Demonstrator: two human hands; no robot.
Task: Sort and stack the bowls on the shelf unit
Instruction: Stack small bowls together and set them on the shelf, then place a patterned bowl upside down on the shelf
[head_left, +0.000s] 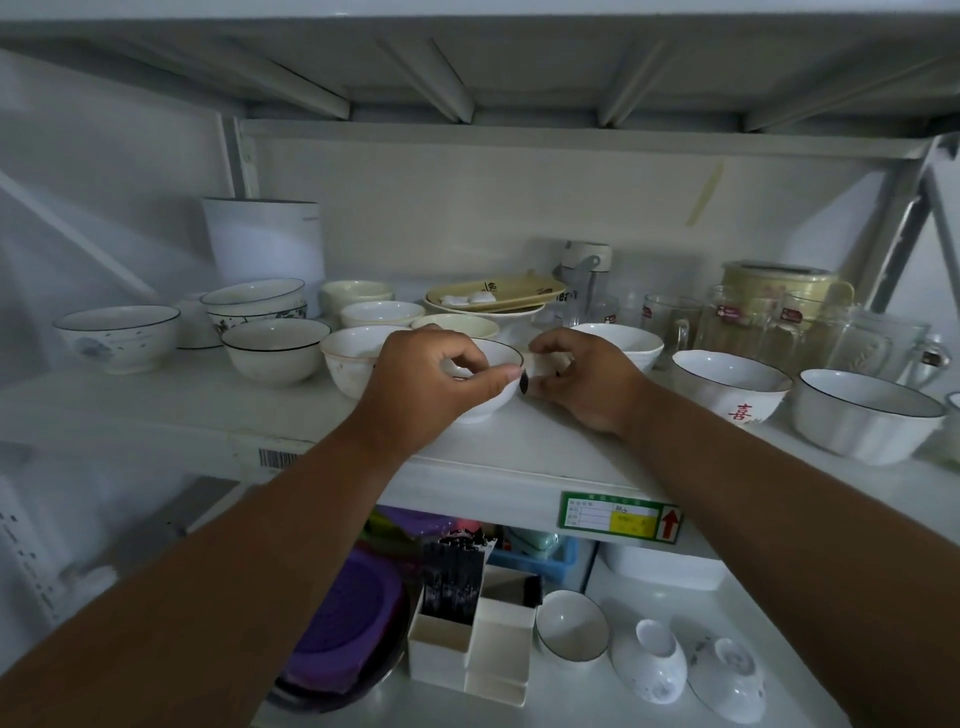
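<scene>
My left hand (431, 384) pinches the rim of a white bowl with a dark rim (493, 402) that stands mid-shelf. Just right of it, my right hand (587, 384) holds a small cream object with a black end (537, 366) against the bowl's side; what it is I cannot tell. More bowls stand on the shelf (218, 410): a patterned bowl (119, 338), a stack of two (254, 306), a dark-rimmed bowl (275, 353), a cream bowl (345, 364), a bowl with a red character (727, 389) and a wide bowl (862, 415).
At the back are a white canister (265, 244), yellow plates (493, 296) and glass mugs (670, 322). The lower shelf holds a tilted bowl (571, 626), two overturned bowls (652, 660), white organiser boxes (467, 639) and a purple lid (343, 623). Another shelf board hangs close overhead.
</scene>
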